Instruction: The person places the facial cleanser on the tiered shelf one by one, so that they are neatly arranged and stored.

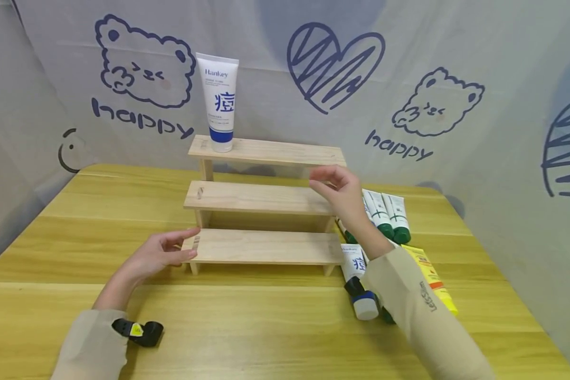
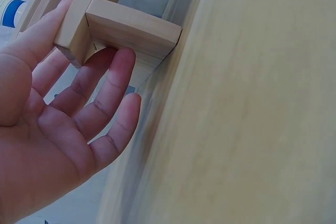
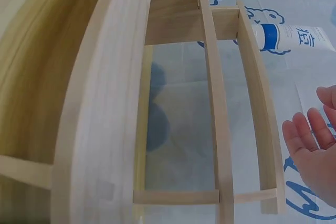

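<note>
A three-step wooden display rack (image 1: 266, 245) stands on the table. My left hand (image 1: 159, 253) grips the left end of its lowest step; in the left wrist view the thumb lies along the board (image 2: 79, 24) and fingers reach under it by the leg. A white and blue Hankey tube (image 1: 220, 103) stands cap down at the left end of the top step. My right hand (image 1: 339, 192), fingers loosely bent and holding nothing, is above the right end of the middle step. In the right wrist view that hand (image 3: 317, 140) shows at the right edge, apart from the rack.
Right of the rack lie white tubes with green caps (image 1: 396, 216), a yellow tube (image 1: 432, 277) and another Hankey tube (image 1: 353, 261), partly behind my right arm. A cloth backdrop (image 1: 266, 95) with printed bears and hearts hangs behind the table (image 1: 247, 327).
</note>
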Demonstrator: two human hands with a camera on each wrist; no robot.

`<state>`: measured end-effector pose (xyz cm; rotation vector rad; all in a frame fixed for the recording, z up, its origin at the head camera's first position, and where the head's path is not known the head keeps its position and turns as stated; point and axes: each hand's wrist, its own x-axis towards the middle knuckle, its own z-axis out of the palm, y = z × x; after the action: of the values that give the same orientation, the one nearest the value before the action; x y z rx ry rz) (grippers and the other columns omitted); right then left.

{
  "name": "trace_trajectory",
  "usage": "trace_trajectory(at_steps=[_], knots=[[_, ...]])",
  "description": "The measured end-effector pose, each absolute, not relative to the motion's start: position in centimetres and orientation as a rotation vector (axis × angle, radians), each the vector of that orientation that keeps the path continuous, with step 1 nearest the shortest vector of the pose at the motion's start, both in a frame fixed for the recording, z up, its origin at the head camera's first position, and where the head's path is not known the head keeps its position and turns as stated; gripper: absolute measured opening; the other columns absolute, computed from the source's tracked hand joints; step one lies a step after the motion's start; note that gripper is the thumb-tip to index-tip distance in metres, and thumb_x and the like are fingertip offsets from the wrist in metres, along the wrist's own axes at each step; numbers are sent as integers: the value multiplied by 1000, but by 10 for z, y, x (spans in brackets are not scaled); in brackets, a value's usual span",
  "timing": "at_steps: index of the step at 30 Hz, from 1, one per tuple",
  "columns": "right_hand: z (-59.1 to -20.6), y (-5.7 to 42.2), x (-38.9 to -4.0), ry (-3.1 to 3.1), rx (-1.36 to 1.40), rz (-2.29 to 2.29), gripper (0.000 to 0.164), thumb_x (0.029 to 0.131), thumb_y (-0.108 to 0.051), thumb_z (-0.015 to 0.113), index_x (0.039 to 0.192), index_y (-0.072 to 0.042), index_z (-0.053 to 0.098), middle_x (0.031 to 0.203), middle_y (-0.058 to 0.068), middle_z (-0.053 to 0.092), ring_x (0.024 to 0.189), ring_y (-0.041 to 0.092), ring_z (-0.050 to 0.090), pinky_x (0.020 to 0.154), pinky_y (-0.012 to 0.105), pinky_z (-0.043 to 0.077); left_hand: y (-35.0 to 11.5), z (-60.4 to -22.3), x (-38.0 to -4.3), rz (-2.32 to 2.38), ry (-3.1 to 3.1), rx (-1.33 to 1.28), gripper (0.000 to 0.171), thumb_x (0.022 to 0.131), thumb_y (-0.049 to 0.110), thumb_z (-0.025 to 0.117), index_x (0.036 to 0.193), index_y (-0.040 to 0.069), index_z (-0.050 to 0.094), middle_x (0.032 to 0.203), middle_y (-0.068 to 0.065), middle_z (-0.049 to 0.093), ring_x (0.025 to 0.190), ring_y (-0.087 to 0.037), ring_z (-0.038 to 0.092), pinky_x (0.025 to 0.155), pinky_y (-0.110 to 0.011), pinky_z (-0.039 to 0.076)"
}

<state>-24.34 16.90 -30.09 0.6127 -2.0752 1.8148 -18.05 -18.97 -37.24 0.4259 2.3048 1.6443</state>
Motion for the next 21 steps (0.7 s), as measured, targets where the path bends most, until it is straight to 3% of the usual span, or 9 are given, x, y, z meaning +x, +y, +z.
trace_trajectory(at_steps=[4, 8, 14, 21], knots=[[-304, 176, -236, -2016, 630, 1798, 17, 79, -9, 68, 90, 2, 63, 96, 16, 62, 89, 20, 59, 77, 27, 48, -189, -372, -180, 1645, 2299, 420, 59, 84, 20, 63, 134, 0, 38, 138, -24, 27, 89, -20, 51, 72, -33, 48], [-285, 172, -206, -2048, 557, 1705, 14, 80, 1, 63, 89, 11, 59, 92, 20, 60, 85, 19, 59, 73, 25, 48, -189, -371, -180, 1644, 2302, 423, 59, 85, 20, 63, 134, 0, 38, 138, -24, 27, 90, -20, 51, 73, -33, 48], [-289, 185, -195, -2050, 478, 1714, 11, 78, 8, 63, 87, 12, 58, 90, 23, 60, 82, 13, 59, 74, 24, 48, -190, -372, -180, 1645, 2299, 426, 58, 85, 19, 62, 134, -1, 38, 137, -25, 30, 89, -19, 53, 73, -32, 48], [-299, 205, -185, -2076, 446, 1641, 9, 79, 6, 63, 87, 9, 59, 88, 12, 61, 82, 12, 58, 74, 22, 48, -190, -372, -181, 1640, 2300, 425, 59, 85, 20, 62, 134, 0, 38, 137, -24, 30, 90, -19, 52, 73, -32, 48]])
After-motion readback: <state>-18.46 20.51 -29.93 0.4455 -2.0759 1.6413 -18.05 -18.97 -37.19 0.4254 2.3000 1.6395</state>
